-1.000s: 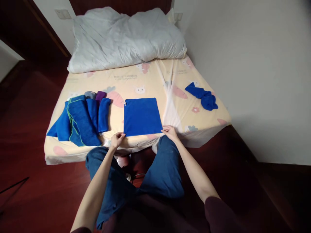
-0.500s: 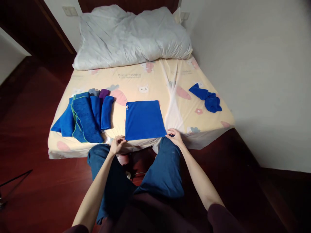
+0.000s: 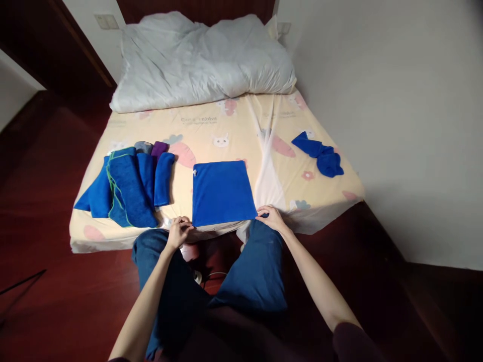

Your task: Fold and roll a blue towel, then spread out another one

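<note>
A square blue cloth (image 3: 223,193) lies flat on the bed near its front edge, with a small white tag at its far left corner. My left hand (image 3: 178,232) pinches the cloth's near left corner between thumb and fingers. At the near right corner, my right hand (image 3: 270,217) holds the fabric in the same kind of pinch. The near edge runs straight between both hands.
Left of the cloth are a rolled blue cloth (image 3: 164,179), a green-edged blue towel (image 3: 130,188), a purple cloth (image 3: 160,148) and a grey one (image 3: 144,147). Crumpled blue cloths (image 3: 327,160) lie right. A white quilt (image 3: 204,63) sits at the headboard.
The view has shifted slightly, so the bed appears a little lower. Both hands stay at the near corners of the blue cloth, which still lies flat.
</note>
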Motion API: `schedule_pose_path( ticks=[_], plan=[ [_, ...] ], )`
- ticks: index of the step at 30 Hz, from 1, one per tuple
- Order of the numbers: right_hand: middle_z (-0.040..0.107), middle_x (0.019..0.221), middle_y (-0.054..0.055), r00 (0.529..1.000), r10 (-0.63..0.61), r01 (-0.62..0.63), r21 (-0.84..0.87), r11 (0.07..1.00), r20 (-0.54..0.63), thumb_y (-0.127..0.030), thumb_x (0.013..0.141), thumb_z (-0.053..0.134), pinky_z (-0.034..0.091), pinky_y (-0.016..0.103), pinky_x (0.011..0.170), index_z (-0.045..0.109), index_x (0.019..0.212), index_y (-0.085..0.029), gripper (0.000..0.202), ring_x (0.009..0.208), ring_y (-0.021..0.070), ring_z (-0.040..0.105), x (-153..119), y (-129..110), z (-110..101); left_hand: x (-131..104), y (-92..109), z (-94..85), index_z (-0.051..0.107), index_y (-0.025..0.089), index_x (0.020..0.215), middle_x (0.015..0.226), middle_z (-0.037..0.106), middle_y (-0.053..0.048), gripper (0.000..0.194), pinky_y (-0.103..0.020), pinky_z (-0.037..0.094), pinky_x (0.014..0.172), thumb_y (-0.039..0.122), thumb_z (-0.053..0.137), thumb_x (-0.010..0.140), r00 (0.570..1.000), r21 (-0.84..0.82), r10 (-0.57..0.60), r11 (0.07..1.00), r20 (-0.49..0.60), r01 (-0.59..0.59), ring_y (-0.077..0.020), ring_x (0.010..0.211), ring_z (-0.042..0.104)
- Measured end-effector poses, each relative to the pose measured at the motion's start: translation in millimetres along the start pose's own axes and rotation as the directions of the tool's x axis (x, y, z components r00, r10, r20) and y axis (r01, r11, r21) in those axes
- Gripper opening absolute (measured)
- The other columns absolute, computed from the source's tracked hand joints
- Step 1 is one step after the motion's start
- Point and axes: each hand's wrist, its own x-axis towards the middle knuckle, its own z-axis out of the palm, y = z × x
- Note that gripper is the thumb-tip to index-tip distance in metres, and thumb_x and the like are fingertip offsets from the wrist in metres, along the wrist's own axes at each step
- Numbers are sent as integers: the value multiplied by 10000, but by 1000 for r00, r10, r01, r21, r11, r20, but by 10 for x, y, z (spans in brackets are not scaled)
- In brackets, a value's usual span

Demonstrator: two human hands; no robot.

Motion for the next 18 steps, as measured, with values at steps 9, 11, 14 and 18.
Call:
schedule_pose_path(
  ticks=[9,11,14,18],
  plan=[
    [785,817,47,999,15,-14,12,1000,-41,-457,853,746,543,401,820,785,860,-247,214,817,247,664,67,-44,52,628,179,-67,651,192,621,894,646,-89,494,-374,460,918,572,543,918,998,95,-62,994,21,59,-249,920,564],
    [775,797,51,999,22,-22,14,1000,-44,-466,874,720,541,400,804,789,873,-243,233,795,245,655,77,-45,46,1043,264,-110,479,197,512,657,540,-52,545,-299,436,755,532,494,942,990,71,-137,988,35,135,-195,746,538],
    [776,804,59,998,50,-50,19,999,-23,-459,885,714,547,413,804,788,861,-246,227,804,254,661,91,-48,25,1710,352,-171,363,216,488,496,363,-3,539,-276,298,575,492,502,929,959,48,-282,958,10,281,-147,561,441],
    [772,798,55,998,69,-69,11,998,3,-465,890,726,556,444,808,786,864,-269,207,820,275,671,105,-36,0,2428,337,-253,447,206,494,481,413,-11,457,-281,255,550,440,598,857,940,3,-330,943,-80,332,-166,580,500]
  ],
)
